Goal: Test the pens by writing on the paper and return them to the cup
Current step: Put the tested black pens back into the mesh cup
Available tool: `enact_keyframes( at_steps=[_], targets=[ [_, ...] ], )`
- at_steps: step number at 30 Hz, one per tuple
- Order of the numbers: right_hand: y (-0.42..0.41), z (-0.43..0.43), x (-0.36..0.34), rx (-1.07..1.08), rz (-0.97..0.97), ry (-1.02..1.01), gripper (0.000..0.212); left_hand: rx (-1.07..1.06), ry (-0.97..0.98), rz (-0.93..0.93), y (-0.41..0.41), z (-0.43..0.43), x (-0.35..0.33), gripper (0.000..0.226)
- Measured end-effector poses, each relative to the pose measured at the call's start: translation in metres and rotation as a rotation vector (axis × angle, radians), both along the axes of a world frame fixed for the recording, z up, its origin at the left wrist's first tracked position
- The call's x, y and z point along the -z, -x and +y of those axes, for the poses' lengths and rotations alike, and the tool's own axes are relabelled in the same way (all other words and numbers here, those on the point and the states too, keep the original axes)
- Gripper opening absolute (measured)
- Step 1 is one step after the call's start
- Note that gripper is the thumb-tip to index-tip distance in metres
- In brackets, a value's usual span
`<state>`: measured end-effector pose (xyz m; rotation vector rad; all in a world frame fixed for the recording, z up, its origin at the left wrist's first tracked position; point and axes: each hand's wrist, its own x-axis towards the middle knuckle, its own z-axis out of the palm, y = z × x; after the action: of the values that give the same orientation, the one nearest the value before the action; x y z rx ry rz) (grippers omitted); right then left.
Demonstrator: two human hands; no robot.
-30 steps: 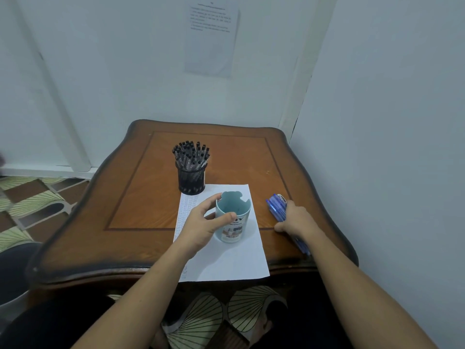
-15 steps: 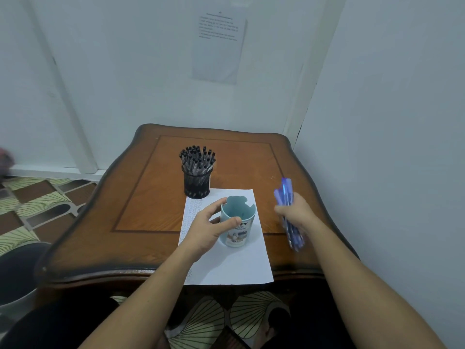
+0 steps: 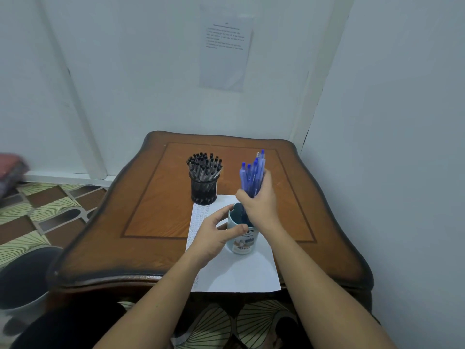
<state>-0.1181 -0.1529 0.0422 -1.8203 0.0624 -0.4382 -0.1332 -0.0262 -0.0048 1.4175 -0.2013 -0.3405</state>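
Black wire-mesh pen holder (image 3: pixel 203 190), packed with black-capped pens, stands at the far left corner of the white paper sheet (image 3: pixel 236 273), near the centre of the brown wooden table (image 3: pixel 156 210). Faint rows of marks run down the sheet's left margin.

Left hand (image 3: pixel 214 235): fingers and thumb curled round the pale blue printed cup (image 3: pixel 241 239), which stands on the sheet toward the table's front edge.

Right hand (image 3: pixel 261 205): fist closed on a bundle of translucent blue pens (image 3: pixel 253 175), upright, with the lower ends inside the cup mouth.

Risks, as judged:
- The bundle is tall and top-heavy, so letting go early could tip the cup.
- Pens may catch on the cup's notched rim and spill.
- The cup may skid on the loose paper if the left hand slackens.
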Motion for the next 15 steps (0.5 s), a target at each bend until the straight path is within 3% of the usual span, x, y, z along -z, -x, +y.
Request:
enact_keyframes(
  at_steps=[5,9,15],
  targets=[
    [0.003,-0.006,0.019,0.061,0.109,0.254,0.035,0.007,0.027,-0.013,0.000,0.001,0.001,0.053],
    [0.011,-0.014,0.035,-0.058,0.115,0.125,0.026,0.020,0.043,-0.023,0.000,0.002,0.001,0.053],
    [0.017,-0.030,0.043,-0.213,0.118,-0.075,0.051,0.023,0.030,-0.036,0.000,0.003,0.002,0.056]
  ],
)
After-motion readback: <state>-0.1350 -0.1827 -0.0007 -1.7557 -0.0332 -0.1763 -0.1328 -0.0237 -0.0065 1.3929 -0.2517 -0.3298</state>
